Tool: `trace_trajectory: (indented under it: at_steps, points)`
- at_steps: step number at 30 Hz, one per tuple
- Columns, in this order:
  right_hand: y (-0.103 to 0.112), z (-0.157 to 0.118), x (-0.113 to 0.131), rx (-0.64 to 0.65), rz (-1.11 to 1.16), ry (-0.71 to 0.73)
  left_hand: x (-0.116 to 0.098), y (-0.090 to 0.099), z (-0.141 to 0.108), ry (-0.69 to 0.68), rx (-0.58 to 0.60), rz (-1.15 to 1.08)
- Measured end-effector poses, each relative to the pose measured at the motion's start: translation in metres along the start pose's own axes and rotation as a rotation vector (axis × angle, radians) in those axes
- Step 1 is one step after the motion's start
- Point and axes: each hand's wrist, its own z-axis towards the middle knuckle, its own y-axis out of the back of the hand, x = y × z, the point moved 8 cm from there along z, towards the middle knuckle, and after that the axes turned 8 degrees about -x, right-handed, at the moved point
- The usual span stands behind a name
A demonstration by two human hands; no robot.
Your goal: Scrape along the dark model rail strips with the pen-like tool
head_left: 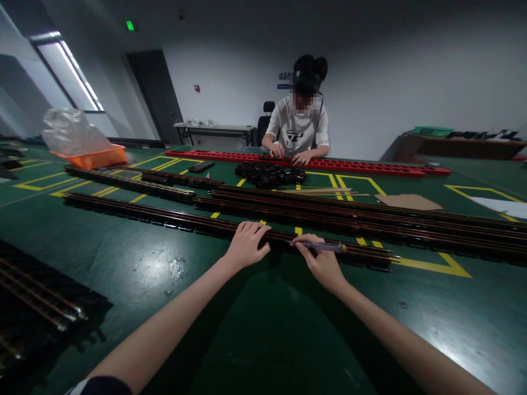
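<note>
Black and copper-lined, the slender strip (164,216) meets an open left hand (246,245), the right hand (321,264) pinching a pen (323,246).

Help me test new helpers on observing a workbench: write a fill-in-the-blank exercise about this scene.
The slim pen-like tool is in the camera wearer's ____ hand.
The clear plastic bag sits in a basket coloured ____.
The long frame before the seated person is ____.
The lines marked on the green table are ____.

Missing words: right; orange; red; yellow.
</note>
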Motion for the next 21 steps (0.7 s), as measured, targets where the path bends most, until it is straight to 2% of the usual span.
trace_trajectory:
  at_steps: [6, 21]
  points:
    - [0.001, -0.0003, 0.0025, -0.017, -0.008, 0.01, -0.0071, -0.0006, 0.0049, 0.046, -0.043, 0.09]
    - [0.0076, 0.0, 0.0067, -0.043, 0.015, -0.013, -0.0038, -0.0054, 0.0028, 0.01, -0.035, 0.132]
